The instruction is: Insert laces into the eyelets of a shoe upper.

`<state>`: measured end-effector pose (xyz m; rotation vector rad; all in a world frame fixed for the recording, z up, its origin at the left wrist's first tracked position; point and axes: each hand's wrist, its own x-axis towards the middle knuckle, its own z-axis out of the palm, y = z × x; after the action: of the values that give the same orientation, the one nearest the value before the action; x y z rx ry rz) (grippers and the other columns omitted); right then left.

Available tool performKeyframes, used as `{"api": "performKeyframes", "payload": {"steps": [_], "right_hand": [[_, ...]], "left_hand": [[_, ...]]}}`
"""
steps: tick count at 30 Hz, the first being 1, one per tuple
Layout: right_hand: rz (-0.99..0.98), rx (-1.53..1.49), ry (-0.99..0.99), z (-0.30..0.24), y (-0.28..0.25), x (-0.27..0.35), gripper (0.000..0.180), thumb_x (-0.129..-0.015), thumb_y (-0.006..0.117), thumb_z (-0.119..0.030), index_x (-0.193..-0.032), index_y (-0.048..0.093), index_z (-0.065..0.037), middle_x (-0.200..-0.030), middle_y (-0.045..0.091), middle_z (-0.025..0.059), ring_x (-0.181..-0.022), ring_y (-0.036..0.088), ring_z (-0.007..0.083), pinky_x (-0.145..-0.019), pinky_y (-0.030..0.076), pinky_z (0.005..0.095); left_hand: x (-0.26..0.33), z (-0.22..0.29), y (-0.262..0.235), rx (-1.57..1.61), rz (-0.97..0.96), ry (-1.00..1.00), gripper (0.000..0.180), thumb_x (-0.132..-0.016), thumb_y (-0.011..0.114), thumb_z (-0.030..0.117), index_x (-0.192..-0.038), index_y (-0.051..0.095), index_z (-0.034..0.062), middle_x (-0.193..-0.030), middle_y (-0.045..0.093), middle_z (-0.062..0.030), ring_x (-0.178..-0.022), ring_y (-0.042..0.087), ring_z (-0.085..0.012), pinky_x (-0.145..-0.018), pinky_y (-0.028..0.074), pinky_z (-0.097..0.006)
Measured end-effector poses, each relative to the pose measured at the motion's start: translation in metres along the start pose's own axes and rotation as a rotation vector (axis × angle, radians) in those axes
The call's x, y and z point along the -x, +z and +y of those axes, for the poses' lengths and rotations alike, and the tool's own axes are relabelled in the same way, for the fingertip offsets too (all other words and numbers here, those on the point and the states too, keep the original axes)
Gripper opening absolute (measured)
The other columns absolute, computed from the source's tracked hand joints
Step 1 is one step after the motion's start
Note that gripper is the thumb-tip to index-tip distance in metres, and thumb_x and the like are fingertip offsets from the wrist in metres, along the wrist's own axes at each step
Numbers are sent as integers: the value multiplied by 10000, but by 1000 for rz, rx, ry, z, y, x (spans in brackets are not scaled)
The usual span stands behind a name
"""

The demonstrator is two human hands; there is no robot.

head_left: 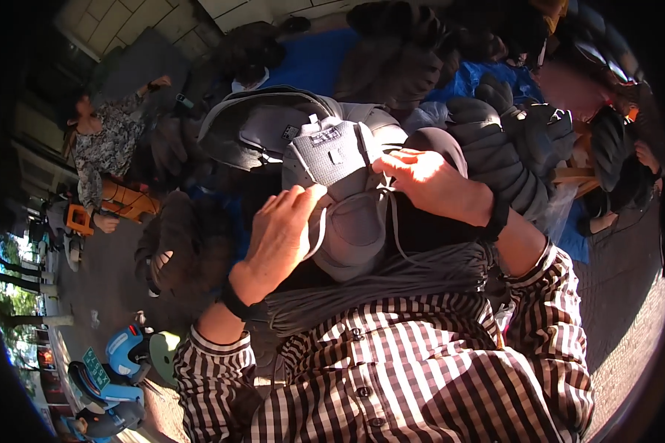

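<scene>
A grey shoe (351,229) lies in front of my body with its toe toward me. Its mesh tongue (329,156) stands up in sunlight. My left hand (281,232) has its curled fingertips against the left eyelet edge. On the opposite edge, my right hand (440,184) pinches a pale shoelace (394,221) by the eyelets, and the lace's tail hangs below. The exact hold of the left fingertips is partly hidden. Across my lap lies a thick bundle of dark grey laces (391,284).
Just beyond the shoe sit more grey shoe pieces (251,125). Stacked grey uppers (495,151) stand to the right, over blue tarp (310,59). A seated person (107,144) in a patterned top is at the left, near an orange crate (80,219). Scooters (118,384) stand lower left.
</scene>
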<state>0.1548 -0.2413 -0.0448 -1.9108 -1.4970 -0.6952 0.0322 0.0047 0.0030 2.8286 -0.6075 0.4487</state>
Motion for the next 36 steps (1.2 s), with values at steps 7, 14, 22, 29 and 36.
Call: {"api": "performKeyframes", "payload": {"steps": [7,14,22,29,36], "right_hand": [[-64,96,-53,-8,-20,-34,242,-720,648,-24,-944,563,-54,-837,529,48,-831,535,239,-745,442,372],[-297,202,-298,-1,-7,-40,79,-831,577,-153,-822,530,-91,-940,523,55,-1001,503,254,-946,407,379],[-502,369,-434,4,-7,-42,103,-746,601,-153,-788,540,-83,-879,548,69,-926,538,242,-883,450,341],[-499,243,-418,3,-9,-45,70,-753,588,-118,-713,545,-81,-828,550,62,-887,560,217,-838,465,309],[-376,454,-589,15,1,-34,72,-785,553,-131,-768,517,-71,-837,543,67,-919,562,227,-843,465,327]], "left_hand": [[-42,3,-29,-109,-94,255,324,-656,764,129,-916,605,18,-974,567,-128,-1002,526,-305,-954,397,-424],[-55,-4,-28,-155,-328,359,281,-646,768,206,-782,614,14,-859,519,-113,-933,504,-287,-880,404,-402],[-67,-10,-24,-68,-609,284,232,-649,776,149,-778,635,18,-688,586,-145,-717,599,-370,-655,483,-445],[-62,-17,-15,-9,-391,423,75,-700,649,79,-678,601,26,-668,601,-161,-695,618,-349,-644,498,-421],[-53,-17,-14,-22,-375,394,85,-709,618,80,-657,581,24,-701,579,-147,-810,594,-327,-698,488,-410]]}}
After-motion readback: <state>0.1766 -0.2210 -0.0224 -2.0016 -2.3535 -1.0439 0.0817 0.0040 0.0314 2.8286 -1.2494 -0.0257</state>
